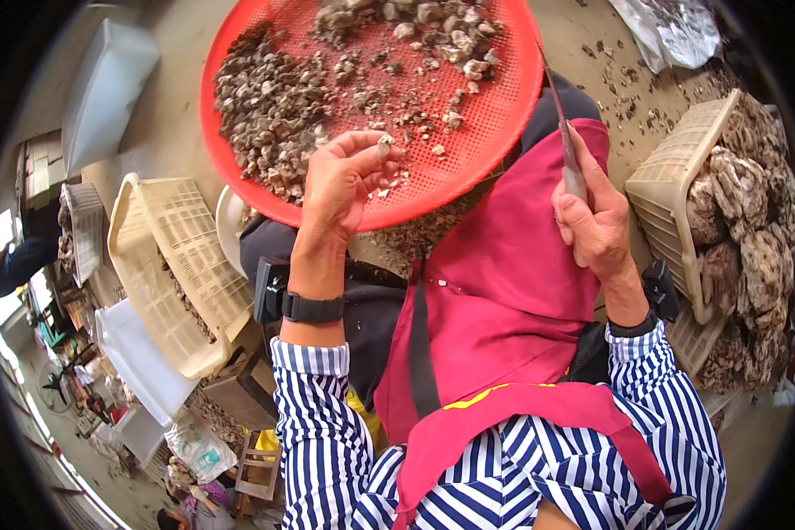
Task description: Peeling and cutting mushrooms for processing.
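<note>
A wide red mesh tray [362,215] lies before my knees. Small grey-brown, rough pieces [269,106] are heaped on its left side, and larger paler lumps [450,26] sit at its far side. Over its near part, my left hand [346,172] is closed, pinching a small pale piece [386,140] between thumb and fingertips. My right hand [594,208] is wrapped round the handle of a narrow knife [567,141]. The blade points away from me, up past the tray's right rim. A crimson apron [512,291] covers my lap between the hands.
On the right, a cream plastic crate [680,168] holds large brown-and-white clumps [759,238]. Cream crates [181,265] and a white bin [137,358] stand on the left. Scraps [631,97] litter the floor beside a clear plastic bag [671,34]. Another person [199,511] is at the lower left.
</note>
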### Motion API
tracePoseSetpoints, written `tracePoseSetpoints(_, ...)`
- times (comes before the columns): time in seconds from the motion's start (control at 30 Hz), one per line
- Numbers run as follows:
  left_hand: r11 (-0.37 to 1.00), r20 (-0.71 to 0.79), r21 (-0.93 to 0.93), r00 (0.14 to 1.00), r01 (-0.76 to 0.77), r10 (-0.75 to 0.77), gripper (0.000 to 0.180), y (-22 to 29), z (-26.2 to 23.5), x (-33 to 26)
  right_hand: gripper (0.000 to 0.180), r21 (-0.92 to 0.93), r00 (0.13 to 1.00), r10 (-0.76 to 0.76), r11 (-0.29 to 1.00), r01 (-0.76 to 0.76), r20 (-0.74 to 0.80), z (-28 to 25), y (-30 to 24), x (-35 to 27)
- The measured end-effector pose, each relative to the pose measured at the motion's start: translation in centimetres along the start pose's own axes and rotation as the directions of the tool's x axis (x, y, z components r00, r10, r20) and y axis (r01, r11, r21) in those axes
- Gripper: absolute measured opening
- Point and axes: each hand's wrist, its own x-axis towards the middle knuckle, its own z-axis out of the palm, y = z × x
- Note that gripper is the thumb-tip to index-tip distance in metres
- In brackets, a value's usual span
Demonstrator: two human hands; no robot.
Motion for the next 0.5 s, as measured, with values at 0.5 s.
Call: tracePoseSetpoints(0.5, 0.962, 0.02, -0.221, 0.986, -0.16, 0.168, 0.015, -1.6, 2.5, -6.9, 0.068, -0.266, 0.871, -0.014, 0.95, 0.165, 0.491, 5.0, -1.5, -0.4)
